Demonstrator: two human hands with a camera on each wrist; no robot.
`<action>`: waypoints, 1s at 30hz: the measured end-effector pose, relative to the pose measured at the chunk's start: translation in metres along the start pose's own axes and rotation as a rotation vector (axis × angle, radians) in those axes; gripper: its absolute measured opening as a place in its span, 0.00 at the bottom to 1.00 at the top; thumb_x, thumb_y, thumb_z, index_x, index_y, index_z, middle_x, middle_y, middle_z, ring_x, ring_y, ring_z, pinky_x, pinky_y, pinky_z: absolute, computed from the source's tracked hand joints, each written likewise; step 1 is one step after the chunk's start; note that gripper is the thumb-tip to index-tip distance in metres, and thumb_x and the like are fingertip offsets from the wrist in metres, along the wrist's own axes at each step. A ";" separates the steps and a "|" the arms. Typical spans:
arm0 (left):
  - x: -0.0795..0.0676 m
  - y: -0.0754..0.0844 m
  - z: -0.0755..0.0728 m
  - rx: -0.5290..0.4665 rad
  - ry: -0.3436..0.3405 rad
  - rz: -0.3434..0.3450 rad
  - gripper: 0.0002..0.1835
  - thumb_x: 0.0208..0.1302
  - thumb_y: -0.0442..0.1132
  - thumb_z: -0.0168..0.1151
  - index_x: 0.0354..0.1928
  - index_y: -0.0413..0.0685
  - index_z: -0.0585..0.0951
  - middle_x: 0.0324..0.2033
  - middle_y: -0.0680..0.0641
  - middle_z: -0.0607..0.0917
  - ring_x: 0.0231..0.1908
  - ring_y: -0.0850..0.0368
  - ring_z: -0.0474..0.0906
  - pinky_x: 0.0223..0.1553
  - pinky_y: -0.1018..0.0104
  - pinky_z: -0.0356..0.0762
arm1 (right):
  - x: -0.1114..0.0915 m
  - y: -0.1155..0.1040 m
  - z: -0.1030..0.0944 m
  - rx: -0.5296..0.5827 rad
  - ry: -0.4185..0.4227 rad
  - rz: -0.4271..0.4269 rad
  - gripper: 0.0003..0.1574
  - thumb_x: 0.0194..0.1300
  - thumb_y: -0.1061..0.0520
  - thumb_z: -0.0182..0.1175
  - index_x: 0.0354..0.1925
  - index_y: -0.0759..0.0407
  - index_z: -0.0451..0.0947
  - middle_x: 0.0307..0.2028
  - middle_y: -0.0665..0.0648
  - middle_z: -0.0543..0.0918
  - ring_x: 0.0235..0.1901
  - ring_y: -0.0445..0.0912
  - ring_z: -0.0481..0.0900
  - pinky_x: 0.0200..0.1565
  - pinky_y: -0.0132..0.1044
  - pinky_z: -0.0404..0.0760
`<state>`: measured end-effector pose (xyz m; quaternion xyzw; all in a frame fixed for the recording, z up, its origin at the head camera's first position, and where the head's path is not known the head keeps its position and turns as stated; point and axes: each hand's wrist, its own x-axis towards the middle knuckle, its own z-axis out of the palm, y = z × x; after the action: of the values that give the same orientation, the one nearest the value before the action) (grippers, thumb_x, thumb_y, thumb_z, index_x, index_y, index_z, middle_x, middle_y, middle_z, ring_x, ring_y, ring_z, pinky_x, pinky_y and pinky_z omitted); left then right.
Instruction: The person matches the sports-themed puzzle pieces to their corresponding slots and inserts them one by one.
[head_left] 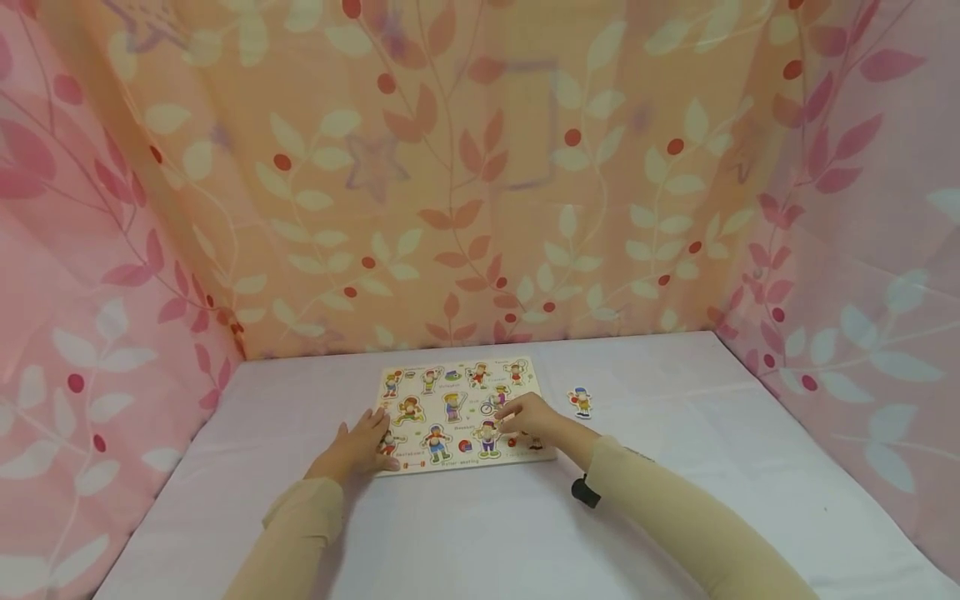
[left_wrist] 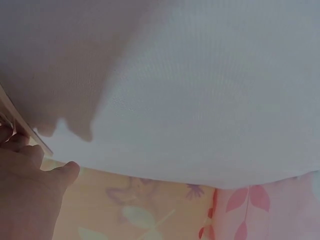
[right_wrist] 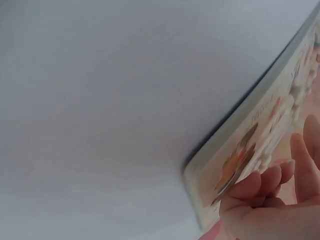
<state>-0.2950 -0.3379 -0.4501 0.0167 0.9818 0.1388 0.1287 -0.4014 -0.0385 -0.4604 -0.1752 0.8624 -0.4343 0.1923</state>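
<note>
A cream puzzle board (head_left: 431, 387) lies on the table, printed with sports figures and words, with knobbed figure pieces in it. My left hand (head_left: 362, 446) rests at its left edge, fingers spread and thumb at the near corner. In the left wrist view, the left fingers (left_wrist: 20, 150) lie over the board's edge. My right hand (head_left: 534, 417) is over the board's right part, fingertips beside the cyclist piece (head_left: 495, 400). In the right wrist view, the right fingers (right_wrist: 260, 185) curl low over a printed figure; I cannot tell whether thumb and index pinch a knob.
One loose figure piece (head_left: 580, 403) with a blue cap lies on the white tablecloth (head_left: 675, 483), right of the board. Patterned curtains (head_left: 465, 183) stand behind the table and at both sides. A black band (head_left: 586, 492) hangs by the right sleeve.
</note>
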 end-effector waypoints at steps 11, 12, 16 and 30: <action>-0.003 0.005 -0.003 0.009 -0.002 -0.013 0.51 0.55 0.53 0.69 0.70 0.26 0.58 0.71 0.28 0.53 0.71 0.31 0.43 0.65 0.28 0.38 | -0.010 0.019 -0.047 0.030 0.131 0.076 0.17 0.57 0.61 0.69 0.46 0.63 0.85 0.47 0.62 0.78 0.46 0.53 0.71 0.44 0.42 0.73; -0.004 0.005 -0.003 0.012 -0.001 -0.012 0.51 0.55 0.53 0.69 0.69 0.26 0.58 0.71 0.28 0.53 0.71 0.31 0.43 0.65 0.28 0.38 | -0.011 0.022 -0.051 0.030 0.145 0.074 0.17 0.58 0.61 0.68 0.47 0.63 0.84 0.49 0.62 0.78 0.48 0.54 0.71 0.46 0.43 0.74; -0.004 0.007 -0.003 0.017 -0.002 -0.020 0.50 0.55 0.53 0.69 0.69 0.26 0.58 0.71 0.28 0.53 0.71 0.31 0.43 0.65 0.28 0.38 | -0.013 0.029 -0.062 0.081 0.174 0.092 0.18 0.59 0.62 0.66 0.49 0.65 0.83 0.51 0.65 0.76 0.48 0.55 0.71 0.45 0.42 0.76; -0.004 0.005 0.000 0.017 0.001 -0.023 0.51 0.54 0.54 0.68 0.70 0.27 0.58 0.71 0.29 0.53 0.71 0.31 0.44 0.65 0.28 0.39 | -0.012 0.061 -0.086 0.131 0.245 0.177 0.26 0.63 0.59 0.65 0.58 0.68 0.75 0.60 0.72 0.71 0.55 0.60 0.71 0.55 0.50 0.74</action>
<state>-0.2908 -0.3336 -0.4473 0.0061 0.9831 0.1291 0.1295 -0.4409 0.0602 -0.4605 -0.0314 0.8613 -0.4891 0.1341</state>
